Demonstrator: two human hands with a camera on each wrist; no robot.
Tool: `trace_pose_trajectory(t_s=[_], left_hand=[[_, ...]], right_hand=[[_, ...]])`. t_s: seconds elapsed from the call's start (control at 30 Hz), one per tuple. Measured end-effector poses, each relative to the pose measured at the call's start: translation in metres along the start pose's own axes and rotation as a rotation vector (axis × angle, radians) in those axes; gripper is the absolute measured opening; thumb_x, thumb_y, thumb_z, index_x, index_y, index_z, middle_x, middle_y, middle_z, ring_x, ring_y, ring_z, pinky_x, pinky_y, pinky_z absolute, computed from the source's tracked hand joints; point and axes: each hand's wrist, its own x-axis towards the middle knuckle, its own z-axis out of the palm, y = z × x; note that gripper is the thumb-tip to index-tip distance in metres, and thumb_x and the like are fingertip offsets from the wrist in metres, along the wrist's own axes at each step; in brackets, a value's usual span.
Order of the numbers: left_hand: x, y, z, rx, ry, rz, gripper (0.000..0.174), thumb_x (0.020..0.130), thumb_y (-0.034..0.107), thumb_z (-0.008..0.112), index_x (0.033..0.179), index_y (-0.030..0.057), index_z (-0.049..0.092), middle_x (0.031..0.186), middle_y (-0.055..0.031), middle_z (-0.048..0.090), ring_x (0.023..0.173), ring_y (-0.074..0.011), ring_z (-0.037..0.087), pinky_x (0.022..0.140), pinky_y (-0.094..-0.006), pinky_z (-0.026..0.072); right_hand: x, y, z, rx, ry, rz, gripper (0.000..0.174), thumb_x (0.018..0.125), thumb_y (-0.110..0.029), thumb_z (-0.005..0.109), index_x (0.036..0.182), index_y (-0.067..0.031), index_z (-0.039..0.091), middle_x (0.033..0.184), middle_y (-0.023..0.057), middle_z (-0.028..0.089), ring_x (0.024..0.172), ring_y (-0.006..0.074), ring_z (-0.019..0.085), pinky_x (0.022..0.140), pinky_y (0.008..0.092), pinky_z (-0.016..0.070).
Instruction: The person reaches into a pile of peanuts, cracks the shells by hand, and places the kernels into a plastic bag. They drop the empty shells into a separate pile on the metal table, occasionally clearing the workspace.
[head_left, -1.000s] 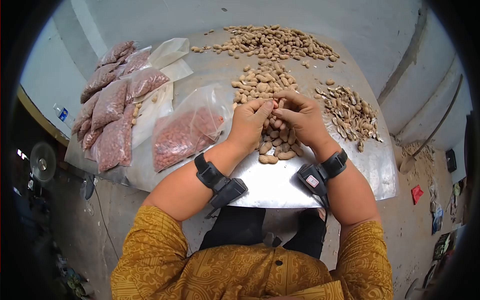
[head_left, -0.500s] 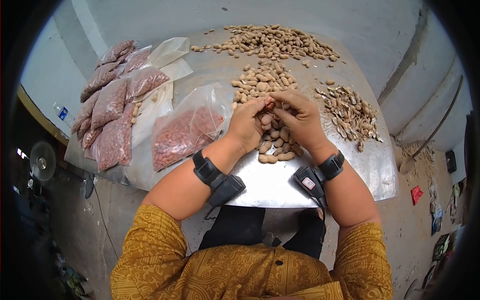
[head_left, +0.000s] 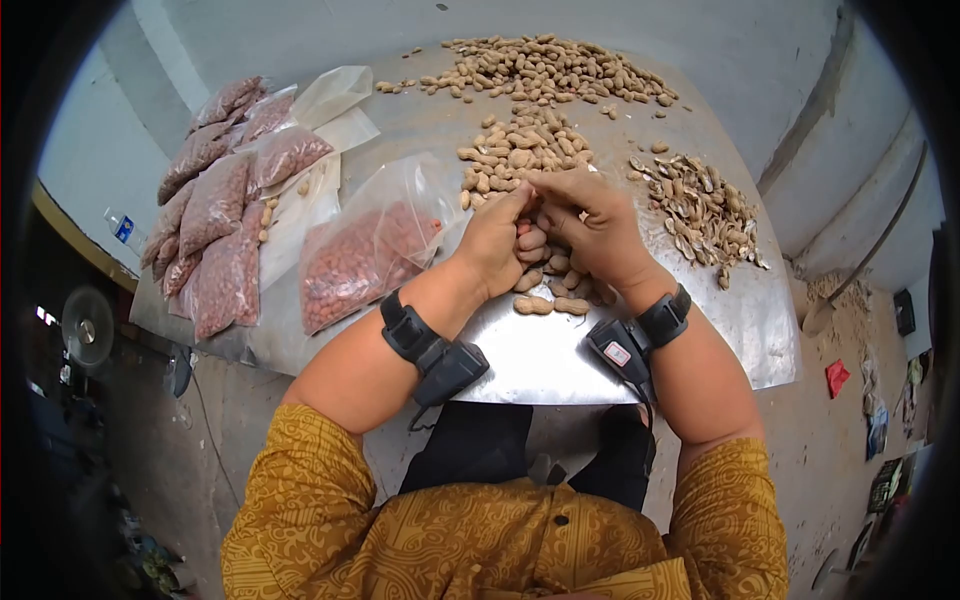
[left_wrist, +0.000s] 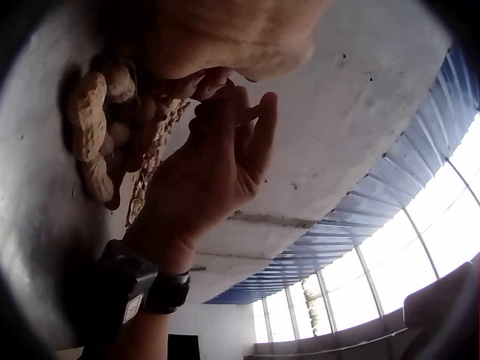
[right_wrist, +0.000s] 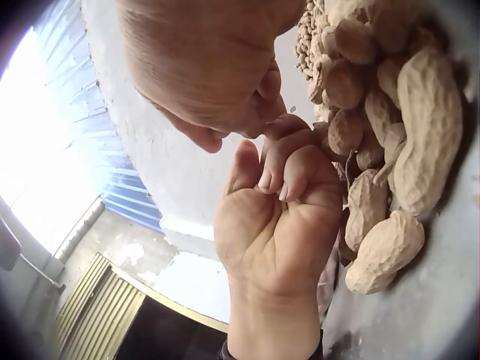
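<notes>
Over the heap of unshelled peanuts [head_left: 525, 150], the left hand [head_left: 492, 240] and right hand [head_left: 602, 225] meet at their fingertips. A small reddish peanut piece shows between them, mostly hidden by the fingers. In the right wrist view the left hand [right_wrist: 277, 225] is palm up with curled fingers, and the right hand [right_wrist: 202, 67] bends down over its fingertips. The left wrist view shows the right hand [left_wrist: 202, 169] with thumb and fingers bent beside the left hand [left_wrist: 232, 37]. Whole peanuts [left_wrist: 90, 120] lie just below the hands.
A clear bag of red kernels [head_left: 365, 260] stands left of the hands on the metal table [head_left: 540, 370]. Filled bags [head_left: 215, 200] are stacked farther left. Broken shells [head_left: 700, 215] lie at the right, and more peanuts [head_left: 550, 70] at the back.
The right hand has turned inward, its fingers closer over the left fingertips. The reddish kernel seen at the left fingertips is now mostly covered. The head view has shifted slightly.
</notes>
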Motion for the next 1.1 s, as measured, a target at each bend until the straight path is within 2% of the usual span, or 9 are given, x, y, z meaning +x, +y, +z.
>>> trace_pose_trajectory(t_s=[0.13, 0.33, 0.43, 0.53, 0.63, 0.77, 0.93, 1.03, 1.1], left_hand=[[-0.003, 0.005, 0.003, 0.061, -0.006, 0.090, 0.031, 0.097, 0.027, 0.041, 0.112, 0.0020, 0.052, 0.068, 0.0018, 0.045, 0.047, -0.0050, 0.032, 0.042, -0.0188, 0.0266], [-0.004, 0.008, -0.002, 0.186, 0.111, 0.289, 0.029, 0.096, 0.024, 0.043, 0.110, 0.0009, 0.053, 0.067, 0.0026, 0.043, 0.047, -0.0046, 0.031, 0.043, -0.0186, 0.0266], [-0.004, 0.006, -0.002, 0.200, 0.104, 0.350, 0.029, 0.096, 0.023, 0.043, 0.110, 0.0006, 0.054, 0.066, 0.0027, 0.042, 0.047, -0.0046, 0.030, 0.043, -0.0186, 0.0265], [-0.006, 0.005, -0.002, 0.214, 0.079, 0.385, 0.029, 0.096, 0.023, 0.044, 0.110, 0.0003, 0.054, 0.066, 0.0029, 0.042, 0.047, -0.0044, 0.030, 0.043, -0.0187, 0.0264], [-0.007, 0.006, -0.004, 0.232, 0.053, 0.398, 0.029, 0.096, 0.023, 0.043, 0.110, 0.0003, 0.054, 0.066, 0.0029, 0.041, 0.047, -0.0043, 0.030, 0.043, -0.0186, 0.0264], [-0.009, 0.007, -0.002, 0.239, 0.065, 0.373, 0.028, 0.096, 0.022, 0.042, 0.110, 0.0002, 0.053, 0.066, 0.0027, 0.041, 0.047, -0.0044, 0.030, 0.044, -0.0186, 0.0266], [-0.012, 0.003, 0.004, 0.250, 0.048, 0.371, 0.028, 0.096, 0.021, 0.041, 0.111, 0.0000, 0.053, 0.067, 0.0022, 0.042, 0.048, -0.0047, 0.031, 0.045, -0.0184, 0.0274], [-0.009, 0.001, 0.005, 0.253, 0.052, 0.364, 0.026, 0.094, 0.018, 0.049, 0.112, -0.0002, 0.054, 0.067, 0.0031, 0.043, 0.049, -0.0040, 0.031, 0.046, -0.0182, 0.0274], [-0.009, -0.001, 0.006, 0.263, 0.058, 0.356, 0.026, 0.091, 0.016, 0.054, 0.112, -0.0004, 0.056, 0.068, 0.0040, 0.044, 0.050, -0.0033, 0.032, 0.046, -0.0180, 0.0271]], right_hand=[[0.006, 0.009, -0.016, -0.223, 0.133, -0.057, 0.024, 0.077, 0.003, 0.060, 0.098, -0.0075, 0.066, 0.083, 0.0096, 0.064, 0.068, 0.0207, 0.061, 0.064, 0.0274, 0.0495], [0.014, 0.028, -0.082, -0.827, 0.292, 0.109, 0.020, 0.075, -0.008, 0.062, 0.095, -0.0086, 0.066, 0.082, 0.0093, 0.065, 0.069, 0.0257, 0.062, 0.065, 0.0322, 0.0495], [0.012, 0.022, -0.090, -0.941, 0.269, -0.013, 0.019, 0.074, -0.014, 0.064, 0.091, -0.0069, 0.067, 0.078, 0.0102, 0.064, 0.068, 0.0251, 0.062, 0.063, 0.0333, 0.0488], [0.016, -0.009, -0.086, -0.521, -0.263, 0.415, 0.019, 0.070, -0.017, 0.069, 0.083, -0.0044, 0.067, 0.075, 0.0110, 0.064, 0.070, 0.0235, 0.062, 0.064, 0.0323, 0.0486], [0.017, -0.028, -0.072, -0.475, -0.573, 0.566, 0.021, 0.065, -0.019, 0.073, 0.076, -0.0022, 0.065, 0.072, 0.0112, 0.063, 0.071, 0.0226, 0.062, 0.064, 0.0317, 0.0485], [0.009, -0.016, -0.052, -0.530, -0.691, 0.467, 0.028, 0.060, -0.015, 0.075, 0.081, -0.0013, 0.061, 0.072, 0.0080, 0.062, 0.066, 0.0182, 0.059, 0.060, 0.0289, 0.0466], [0.008, -0.014, -0.052, -0.472, -0.643, 0.435, 0.018, 0.069, -0.013, 0.069, 0.083, -0.0026, 0.062, 0.071, 0.0079, 0.061, 0.066, 0.0180, 0.059, 0.061, 0.0293, 0.0465], [0.011, -0.012, -0.052, -0.448, -0.562, 0.438, 0.019, 0.073, -0.015, 0.070, 0.085, -0.0025, 0.062, 0.071, 0.0079, 0.061, 0.065, 0.0178, 0.059, 0.061, 0.0293, 0.0464], [0.011, -0.010, -0.050, -0.276, -0.374, 0.376, 0.017, 0.078, -0.016, 0.069, 0.086, -0.0018, 0.063, 0.073, 0.0047, 0.063, 0.065, 0.0123, 0.058, 0.060, 0.0259, 0.0461]])
